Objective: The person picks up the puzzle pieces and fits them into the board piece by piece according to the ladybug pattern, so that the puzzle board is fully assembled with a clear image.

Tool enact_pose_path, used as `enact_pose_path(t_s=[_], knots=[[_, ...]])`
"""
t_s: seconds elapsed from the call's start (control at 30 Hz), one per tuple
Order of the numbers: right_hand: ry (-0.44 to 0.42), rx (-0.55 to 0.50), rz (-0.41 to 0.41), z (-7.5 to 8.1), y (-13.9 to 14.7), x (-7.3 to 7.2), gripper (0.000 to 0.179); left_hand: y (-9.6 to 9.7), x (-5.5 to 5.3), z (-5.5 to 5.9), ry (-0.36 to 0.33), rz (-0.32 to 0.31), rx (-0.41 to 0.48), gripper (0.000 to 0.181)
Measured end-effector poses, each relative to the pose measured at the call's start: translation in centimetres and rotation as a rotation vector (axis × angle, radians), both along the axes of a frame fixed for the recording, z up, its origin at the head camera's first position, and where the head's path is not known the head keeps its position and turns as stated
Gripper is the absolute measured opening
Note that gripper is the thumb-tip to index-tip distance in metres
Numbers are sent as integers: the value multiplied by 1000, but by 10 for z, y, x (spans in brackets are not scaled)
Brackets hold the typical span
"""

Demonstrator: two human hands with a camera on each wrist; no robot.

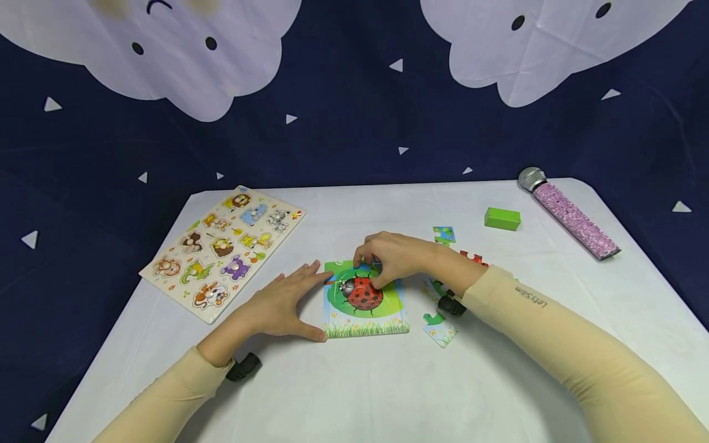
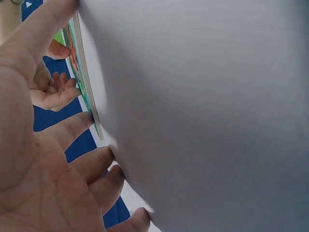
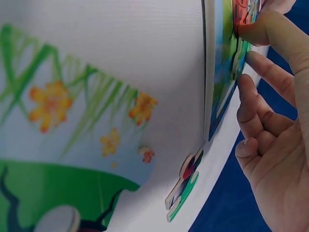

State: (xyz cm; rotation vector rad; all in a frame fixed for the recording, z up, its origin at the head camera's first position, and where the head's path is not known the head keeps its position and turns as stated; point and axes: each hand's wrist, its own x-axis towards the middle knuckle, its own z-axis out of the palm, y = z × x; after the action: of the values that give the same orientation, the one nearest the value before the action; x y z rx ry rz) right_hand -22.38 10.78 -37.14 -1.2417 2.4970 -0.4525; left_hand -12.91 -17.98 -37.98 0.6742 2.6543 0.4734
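A square ladybug puzzle [image 1: 362, 323] lies flat on the white table in the head view. My right hand [image 1: 396, 255] reaches over its top part, thumb on the red ladybug and the other fingers bent near the upper edge. Between thumb and forefinger it pinches a puzzle piece [image 3: 237, 60], which stands slightly proud of the board in the right wrist view. My left hand [image 1: 282, 304] lies spread along the puzzle's left side, its thumb by the lower left corner and its forefinger at the left edge.
Several loose puzzle pieces [image 1: 441, 333] lie right of the puzzle, partly under my right forearm. A wooden animal peg board [image 1: 213, 252] lies at the left. At the back right are a green block [image 1: 502, 219] and a pink glittery microphone [image 1: 576, 218].
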Motion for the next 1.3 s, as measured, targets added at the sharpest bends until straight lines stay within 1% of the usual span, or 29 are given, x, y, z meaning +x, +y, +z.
enact_pose_path(t_s=[0.43,0.73,1.13,1.3], knots=[[-25,-3,5,-2,3,-1,40,0,-1,-1,2,-5,2,120],[-43,-25,3,-1,5,-1,38,-1,-1,-3,5,-6,2,120],[-73,-50,1,-1,5,-2,37,0,0,0,-5,0,1,120],[-75,-55,0,-2,6,-2,37,0,0,-1,-4,-1,3,120]])
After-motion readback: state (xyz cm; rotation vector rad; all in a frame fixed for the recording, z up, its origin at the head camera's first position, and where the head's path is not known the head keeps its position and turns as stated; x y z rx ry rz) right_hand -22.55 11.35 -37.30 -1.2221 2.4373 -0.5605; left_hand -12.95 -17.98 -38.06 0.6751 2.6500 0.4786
